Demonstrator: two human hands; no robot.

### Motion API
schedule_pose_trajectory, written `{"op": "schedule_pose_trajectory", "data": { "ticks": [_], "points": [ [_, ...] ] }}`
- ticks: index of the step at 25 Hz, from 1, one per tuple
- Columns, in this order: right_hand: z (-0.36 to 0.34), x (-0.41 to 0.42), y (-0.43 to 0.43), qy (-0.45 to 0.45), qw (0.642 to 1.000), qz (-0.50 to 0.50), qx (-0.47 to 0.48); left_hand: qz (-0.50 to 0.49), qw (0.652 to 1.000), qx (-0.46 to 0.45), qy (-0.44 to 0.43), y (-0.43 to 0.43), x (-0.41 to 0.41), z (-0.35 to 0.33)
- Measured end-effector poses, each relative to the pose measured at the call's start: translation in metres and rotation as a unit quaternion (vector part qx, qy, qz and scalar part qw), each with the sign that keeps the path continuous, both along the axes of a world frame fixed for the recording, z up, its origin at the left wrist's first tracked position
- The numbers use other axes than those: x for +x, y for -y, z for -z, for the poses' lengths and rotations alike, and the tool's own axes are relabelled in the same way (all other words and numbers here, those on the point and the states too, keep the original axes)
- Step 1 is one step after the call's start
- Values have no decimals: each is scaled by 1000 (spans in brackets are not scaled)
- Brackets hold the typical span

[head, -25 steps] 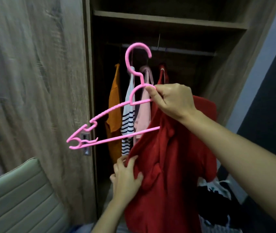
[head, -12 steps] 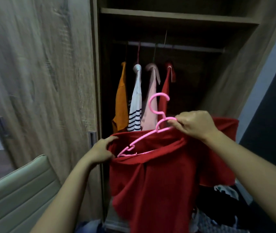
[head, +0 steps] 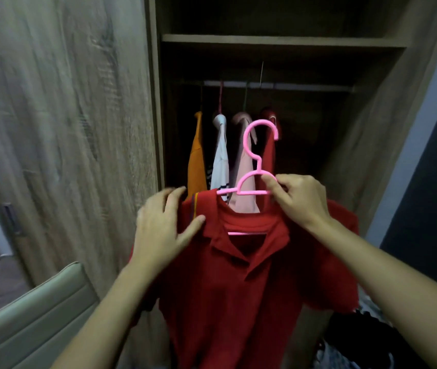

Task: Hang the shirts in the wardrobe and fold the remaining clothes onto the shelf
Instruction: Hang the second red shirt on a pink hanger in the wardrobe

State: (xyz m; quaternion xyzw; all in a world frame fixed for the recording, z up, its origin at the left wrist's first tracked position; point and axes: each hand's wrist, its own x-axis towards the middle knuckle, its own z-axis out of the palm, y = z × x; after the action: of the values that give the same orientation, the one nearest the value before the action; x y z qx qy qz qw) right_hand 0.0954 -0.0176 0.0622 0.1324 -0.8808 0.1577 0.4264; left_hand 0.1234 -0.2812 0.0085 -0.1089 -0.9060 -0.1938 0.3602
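Observation:
A red polo shirt (head: 238,288) hangs on a pink hanger (head: 254,166) in front of the open wardrobe. My right hand (head: 298,202) pinches the hanger just below its hook, at the shirt's right shoulder. My left hand (head: 165,227) grips the shirt's left shoulder and collar, thumb on the fabric. The hanger's lower bar shows through the neck opening. Its hook points up, below the wardrobe rail (head: 276,86) and apart from it.
Several shirts hang on the rail: orange (head: 197,161), white striped (head: 220,161), pale pink (head: 244,182), red (head: 269,155). A shelf (head: 278,41) spans above. A wooden door (head: 60,129) stands left, a padded chair back (head: 31,315) lower left, piled clothes (head: 358,342) lower right.
The hanger went inside the red shirt and now carries it at the shoulders. Both hands rose; my left hand shifted from the shirt's hem to its left shoulder.

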Motion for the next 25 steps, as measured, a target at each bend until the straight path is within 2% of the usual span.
{"op": "schedule_pose_trajectory", "data": {
  "ticks": [2,7,8,10,12,14,16,18,20,25],
  "points": [
    [-2,0,3,-2,1000,-3,10,59,996,-34,66,17,-12,-4],
    [-3,-3,-22,-16,988,-18,149,123,989,75,18,50,-24,-14],
    [-4,-4,-27,1,991,-10,135,126,989,81,14,53,-24,-17],
    [-9,-5,-34,65,997,0,45,125,988,87,8,56,-25,-21],
    [-14,-5,-45,177,980,-82,-46,120,989,91,9,57,-23,-25],
    [-14,-3,-53,246,952,-164,-78,127,987,94,14,59,-24,-30],
    [-8,-3,-57,243,951,-167,-94,177,977,116,32,59,-26,-34],
    [-5,-6,-59,209,958,-156,-121,241,950,192,55,59,-29,-41],
    [-7,-9,-60,193,960,-139,-150,262,929,249,79,62,-32,-46],
    [-13,-11,-65,185,959,-122,-175,296,910,244,159,65,-39,-45]
  ]
}}
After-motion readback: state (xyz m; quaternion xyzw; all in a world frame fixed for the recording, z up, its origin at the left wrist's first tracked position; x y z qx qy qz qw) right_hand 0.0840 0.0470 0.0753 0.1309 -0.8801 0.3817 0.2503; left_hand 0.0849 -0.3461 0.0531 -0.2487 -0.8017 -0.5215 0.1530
